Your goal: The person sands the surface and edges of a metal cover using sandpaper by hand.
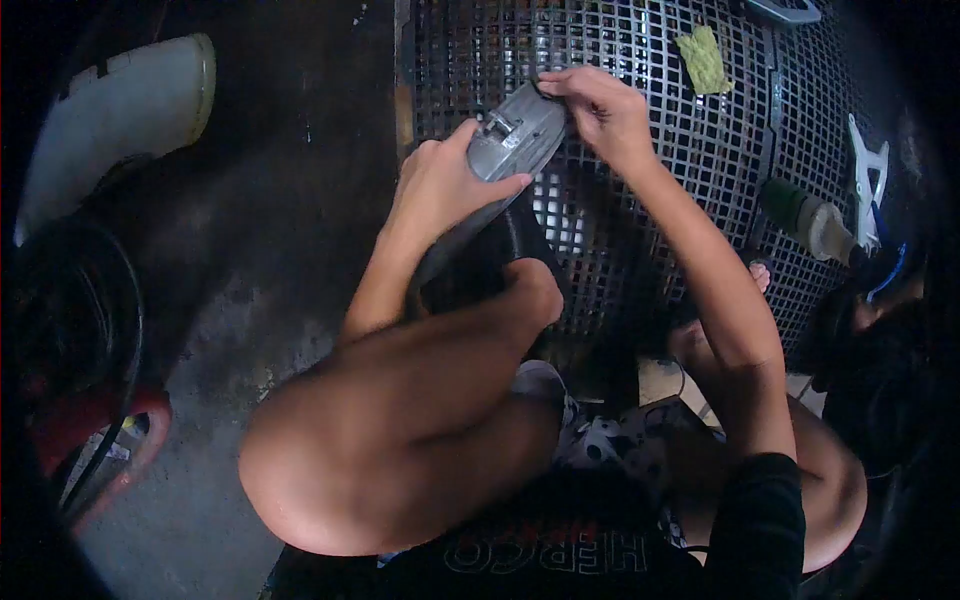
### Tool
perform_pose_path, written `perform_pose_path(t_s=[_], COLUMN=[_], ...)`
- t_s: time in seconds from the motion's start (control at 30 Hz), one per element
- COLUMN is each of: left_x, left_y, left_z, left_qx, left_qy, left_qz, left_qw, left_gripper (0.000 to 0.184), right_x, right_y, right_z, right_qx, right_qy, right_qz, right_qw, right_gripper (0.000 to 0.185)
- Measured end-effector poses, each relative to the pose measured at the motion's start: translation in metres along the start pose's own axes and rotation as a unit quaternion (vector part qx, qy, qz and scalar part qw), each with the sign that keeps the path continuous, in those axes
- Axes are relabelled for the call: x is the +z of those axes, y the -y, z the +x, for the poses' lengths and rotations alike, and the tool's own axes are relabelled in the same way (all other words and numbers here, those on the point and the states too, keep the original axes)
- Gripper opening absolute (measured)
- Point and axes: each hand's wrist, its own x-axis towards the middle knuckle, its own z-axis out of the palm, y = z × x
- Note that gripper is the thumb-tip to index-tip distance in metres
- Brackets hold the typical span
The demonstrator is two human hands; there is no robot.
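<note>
A black shirt with outlined lettering lies nearest; beyond the rounded bare knee, a smooth, grey, curved part with a raised fitting is held above a black, square-holed grid; the left hand curls its fingers around it; the right hand's fingers pinch a thin dark strip at its upper end; a ragged yellow piece lies on the grid.

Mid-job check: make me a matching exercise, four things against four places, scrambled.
1. Grey part
2. Yellowish scrap
3. Whitish curved panel
4. Red curved piece

A. Lying on the dark grid
B. Picture's lower left
C. Gripped by the left hand
D. Picture's upper left

Pairs: 1-C, 2-A, 3-D, 4-B
</note>
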Motion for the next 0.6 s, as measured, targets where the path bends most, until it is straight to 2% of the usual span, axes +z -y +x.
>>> perform_pose_path(t_s=[0.03, 0.1, 0.17, 0.23, 0.33, 0.43, 0.47, 0.5, 0.6], left_x=[0.000, -0.002, 0.000, -0.005, -0.006, -0.001, 0.000, 0.000, -0.004], left_y=[0.000, -0.004, -0.005, 0.000, 0.001, 0.002, 0.004, 0.004, 0.006], left_z=[-0.005, -0.004, -0.010, 0.000, -0.003, -0.006, -0.004, -0.002, -0.001], left_qx=[-0.002, -0.012, -0.024, -0.001, -0.006, 0.011, 0.008, 0.007, 0.017], left_qy=[-0.008, 0.016, 0.052, 0.014, 0.017, -0.007, 0.004, 0.005, 0.002], left_qz=[0.008, 0.010, 0.010, -0.021, 0.004, -0.015, -0.028, -0.029, -0.018], left_qw=[1.000, 1.000, 0.998, 1.000, 1.000, 1.000, 1.000, 1.000, 1.000], left_gripper=[0.083, 0.084, 0.084, 0.084, 0.084, 0.085, 0.084, 0.084, 0.082], right_x=[0.003, 0.009, 0.008, 0.010, 0.006, 0.005, 0.002, 0.003, 0.004], right_y=[0.016, 0.037, 0.027, 0.023, 0.015, 0.017, 0.023, 0.035, 0.018], right_z=[-0.002, -0.007, -0.003, 0.006, 0.010, 0.007, 0.002, 0.001, 0.003], right_qx=[0.003, -0.056, -0.070, -0.066, 0.000, 0.004, -0.038, -0.050, -0.033], right_qy=[0.000, 0.041, 0.039, 0.044, -0.004, -0.005, 0.037, 0.065, 0.051], right_qz=[0.001, 0.022, 0.053, 0.031, -0.068, -0.014, -0.032, -0.011, -0.011], right_qw=[1.000, 0.997, 0.995, 0.996, 0.998, 1.000, 0.998, 0.997, 0.998], right_gripper=[0.031, 0.034, 0.038, 0.034, 0.031, 0.031, 0.040, 0.042, 0.043])
